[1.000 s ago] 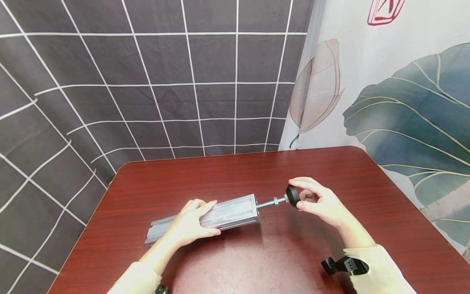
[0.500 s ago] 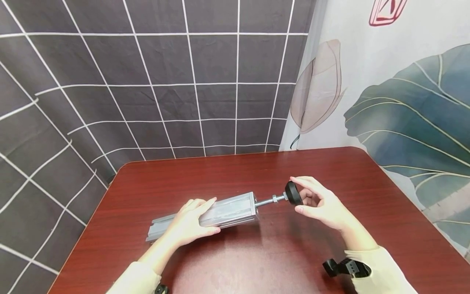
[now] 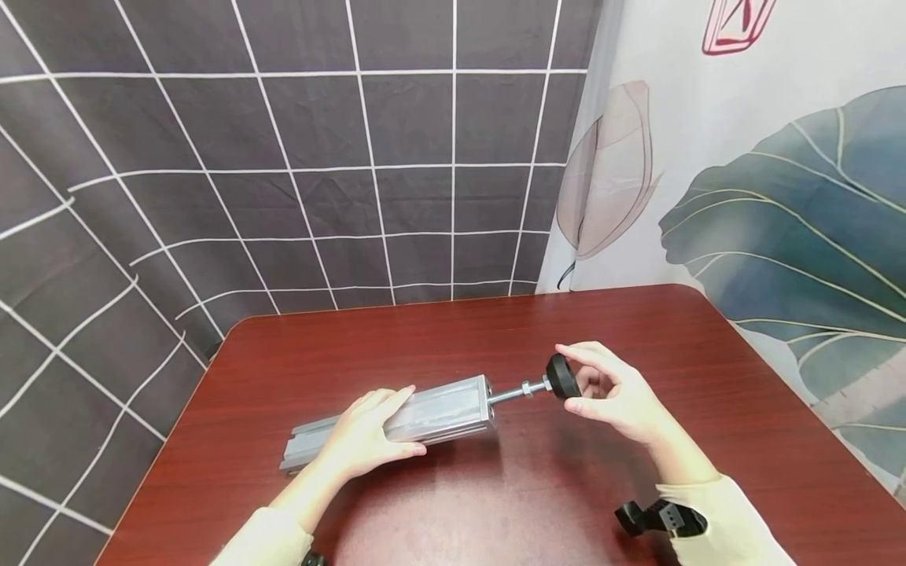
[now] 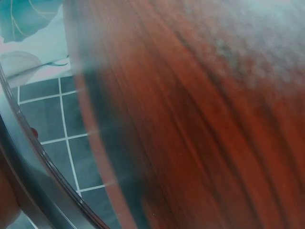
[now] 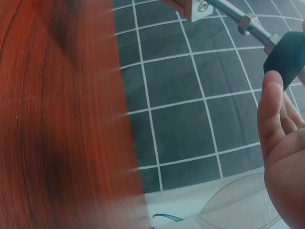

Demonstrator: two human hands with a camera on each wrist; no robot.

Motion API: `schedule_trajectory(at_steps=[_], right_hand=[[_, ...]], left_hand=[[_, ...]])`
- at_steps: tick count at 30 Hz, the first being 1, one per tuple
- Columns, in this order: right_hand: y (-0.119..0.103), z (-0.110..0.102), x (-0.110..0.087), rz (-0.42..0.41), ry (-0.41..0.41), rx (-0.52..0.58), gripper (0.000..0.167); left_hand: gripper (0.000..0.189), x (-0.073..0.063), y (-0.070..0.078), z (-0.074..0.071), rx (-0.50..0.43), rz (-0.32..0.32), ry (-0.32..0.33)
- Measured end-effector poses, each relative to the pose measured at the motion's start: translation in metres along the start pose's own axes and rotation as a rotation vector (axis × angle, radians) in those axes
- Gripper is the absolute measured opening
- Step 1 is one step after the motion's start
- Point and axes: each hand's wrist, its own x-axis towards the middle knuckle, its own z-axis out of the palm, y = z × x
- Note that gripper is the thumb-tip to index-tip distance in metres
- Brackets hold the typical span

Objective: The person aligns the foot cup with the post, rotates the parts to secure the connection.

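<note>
In the head view my left hand (image 3: 364,436) grips a silver aluminium extrusion profile (image 3: 439,409) across its middle, thumb on the near side, fingers over the top. From the profile's right end a threaded rod (image 3: 506,395) with a hex nut (image 3: 527,388) sticks out. It carries the round black base of a levelling foot (image 3: 563,376). My right hand (image 3: 616,393) pinches that base at its rim, a finger above and the thumb below. The right wrist view shows the thumb against the black base (image 5: 286,57). Only a curved edge of the profile (image 4: 33,157) enters the left wrist view.
The work lies over a reddish-brown wooden table (image 3: 453,503). Behind it hangs a dark grid-patterned curtain (image 3: 410,196), with a white leaf-print curtain (image 3: 778,212) at the right. Below the right hand, a black wrist camera mount (image 3: 658,519) juts from the sleeve.
My right thumb has slid a little downward and toward me along the rim of the levelling foot. The left hand keeps its grip on the profile. The head view has shifted slightly.
</note>
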Motion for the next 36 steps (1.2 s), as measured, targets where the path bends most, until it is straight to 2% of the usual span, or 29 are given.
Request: schedule_trajectory(at_steps=[7,18,24,28,33,36], right_hand=[[0.0,0.002,0.002,-0.047,0.035,-0.099,0.065],[-0.002,0.005,0.004,-0.086,0.039,-0.025,0.059],[0.002,0.003,0.006,-0.127,-0.005,-0.018,0.055],[0.001,0.0,0.006,-0.113,-0.07,-0.002,0.063],[-0.002,-0.004,0.004,-0.03,-0.186,0.027,0.079],[-0.002,-0.005,0.004,0.03,-0.216,0.06,0.08]], left_hand=[[0.08,-0.002,-0.002,0.0,0.029,0.012,0.031],[0.078,-0.002,-0.003,0.0,0.066,0.074,0.055],[0.077,-0.002,-0.004,0.001,0.04,0.064,0.055],[0.077,-0.001,-0.004,0.0,0.023,0.045,0.04],[0.077,0.0,-0.004,-0.003,0.001,0.002,0.015],[0.077,0.0,-0.004,-0.004,-0.01,-0.012,0.004]])
